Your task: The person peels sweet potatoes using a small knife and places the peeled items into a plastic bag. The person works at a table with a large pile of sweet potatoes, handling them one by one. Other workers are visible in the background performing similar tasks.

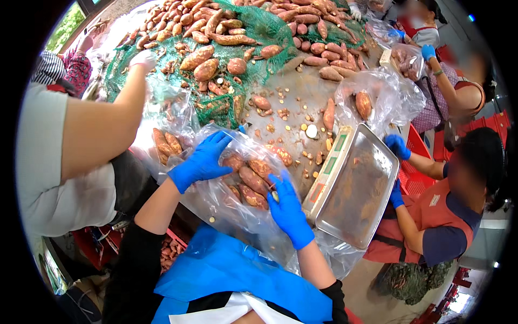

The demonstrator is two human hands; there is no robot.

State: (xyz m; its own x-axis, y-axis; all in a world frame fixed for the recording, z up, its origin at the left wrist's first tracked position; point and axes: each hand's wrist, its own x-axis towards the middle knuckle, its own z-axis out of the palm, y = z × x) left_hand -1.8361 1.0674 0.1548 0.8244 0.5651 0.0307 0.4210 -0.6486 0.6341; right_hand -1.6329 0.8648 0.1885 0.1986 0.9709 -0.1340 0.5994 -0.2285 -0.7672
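Observation:
My left hand (202, 162), in a blue glove, rests with spread fingers at the upper left side of a clear plastic bag (226, 214). Several sweet potatoes (253, 180) lie in the bag on the metal table. My right hand (288, 206), gloved in blue too, is at the bag's right side; its fingers curl around a small piece of sweet potato (275, 196), and they look slightly blurred. Right of this hand stands a weighing scale (328, 170) with a bare metal tray (356, 190). Another clear bag with sweet potatoes (166, 143) lies to the left.
Heaped sweet potatoes (198, 20) and green netting (259, 24) cover the table's far side. Cut slices and scraps (311, 131) are scattered mid-table. A co-worker's arm (129, 97) reaches in from the left; another co-worker's gloved hands (397, 146) are beside the tray. Red crates (417, 162) stand at right.

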